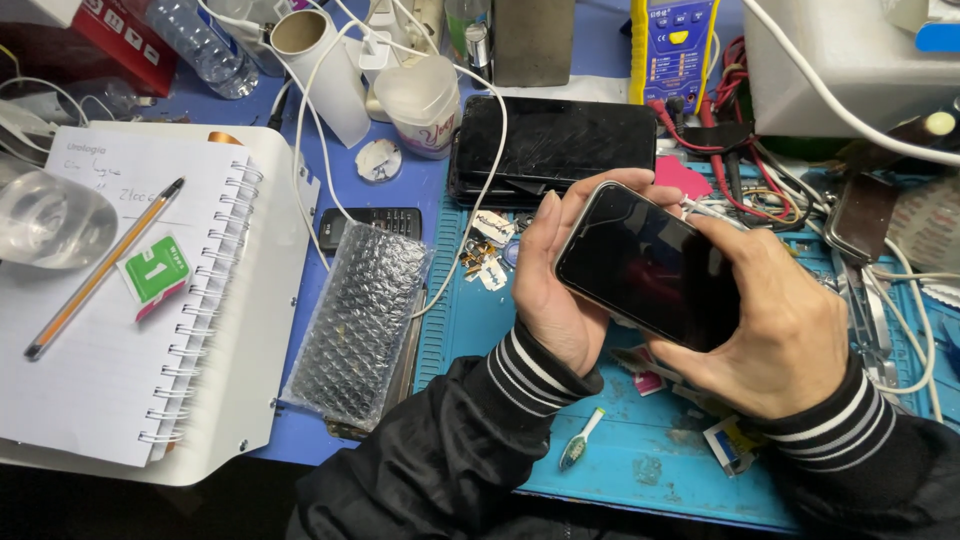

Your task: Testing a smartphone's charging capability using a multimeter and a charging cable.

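Both my hands hold a black smartphone [645,262] with a dark, glossy screen, tilted above the blue work mat [640,470]. My left hand [555,285] cups its left end, with the fingertips curled over the top edge. My right hand [785,320] grips its right end, thumb along the near edge. A larger black tablet [560,140] lies flat on the mat just beyond the phone.
A bubble-wrap pouch [360,320] lies left of the mat, beside a spiral notebook [130,300] carrying a pencil [100,270] and a small green packet [155,270]. A small toothbrush-like tool [580,440] rests near my left sleeve. Cables, a yellow multimeter [675,45] and a paper roll [325,70] crowd the back.
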